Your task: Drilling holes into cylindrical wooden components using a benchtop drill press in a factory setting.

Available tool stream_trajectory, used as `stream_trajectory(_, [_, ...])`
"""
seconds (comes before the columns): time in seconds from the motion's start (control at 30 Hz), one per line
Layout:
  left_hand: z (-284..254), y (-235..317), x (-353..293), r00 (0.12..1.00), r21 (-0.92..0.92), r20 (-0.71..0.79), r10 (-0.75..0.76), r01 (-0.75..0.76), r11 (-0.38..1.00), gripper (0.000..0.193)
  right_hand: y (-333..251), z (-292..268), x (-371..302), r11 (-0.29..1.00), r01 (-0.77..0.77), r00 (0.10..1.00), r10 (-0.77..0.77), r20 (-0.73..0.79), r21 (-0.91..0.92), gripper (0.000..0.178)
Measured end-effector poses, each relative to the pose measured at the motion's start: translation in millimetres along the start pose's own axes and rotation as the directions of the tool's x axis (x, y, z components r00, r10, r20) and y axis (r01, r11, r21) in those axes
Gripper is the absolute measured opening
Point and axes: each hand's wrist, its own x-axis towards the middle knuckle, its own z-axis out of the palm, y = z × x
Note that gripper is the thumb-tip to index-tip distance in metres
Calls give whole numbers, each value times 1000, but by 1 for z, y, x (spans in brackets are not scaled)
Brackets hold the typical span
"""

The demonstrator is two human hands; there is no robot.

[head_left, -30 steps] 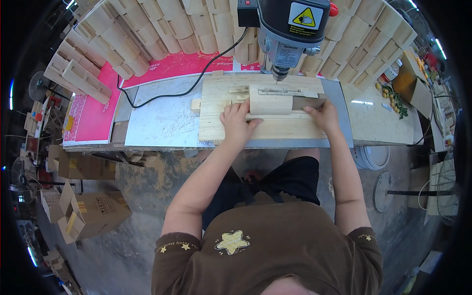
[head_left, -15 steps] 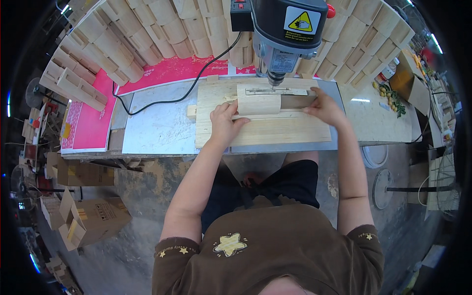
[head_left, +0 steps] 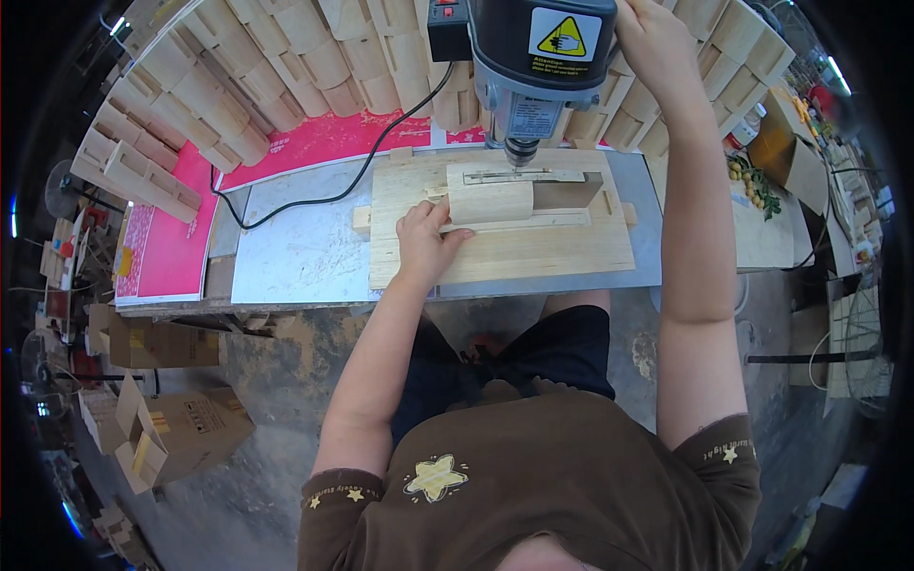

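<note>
A pale wooden block (head_left: 490, 202) with a rounded face and a slotted rear strip lies in a jig on a flat wooden board (head_left: 543, 249). My left hand (head_left: 428, 238) grips its left end, thumb along the near edge and fingers behind. A flat grey-brown plate (head_left: 568, 193) stands at the block's right end. Just above the slotted strip is the chuck (head_left: 521, 152) of a drill press (head_left: 543, 57). Up at the machine's right side, my right hand (head_left: 657, 48) is closed round its feed handle; the knob is hidden under the fingers.
Rows of stacked wooden pieces (head_left: 314, 57) line the back of the bench over pink sheeting (head_left: 171, 252). A black cable (head_left: 367, 167) curves across the left side. Cardboard boxes (head_left: 190, 428) stand on the floor at left. Small fruits with leaves (head_left: 752, 186) lie at right.
My right hand has left the right end of the block and plate and risen to the drill press handle, covering the red knob. My left hand keeps its hold on the block.
</note>
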Motion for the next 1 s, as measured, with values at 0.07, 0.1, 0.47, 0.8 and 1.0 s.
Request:
stream_trajectory(0.07, [1, 2, 1, 1000, -3, 7, 2, -2, 1000, 38, -4, -15, -21, 998, 27, 999, -28, -23, -58, 32])
stream_trajectory(0.1, [-1, 4, 2, 1000, 3, 8, -3, 3, 1000, 38, -10, -21, -33, 998, 23, 999, -25, -22, -58, 32])
stream_trajectory(0.47, [-3, 3, 2, 1000, -13, 14, -17, 18, 1000, 37, -15, 8, -147, 962, -14, 992, 49, -120, 273, 12])
stream_trajectory(0.8, [2, -5, -4, 985, 15, 129, -117, 116, 993, 57, 21, 60, -177, 930, 148, 967, -64, -247, 338, 16])
stream_trajectory(1.0, [-1, -2, -7, 985, 65, 116, -130, 123, 990, 58, 4, 16, -140, 960, 229, 948, -183, -259, 161, 8])
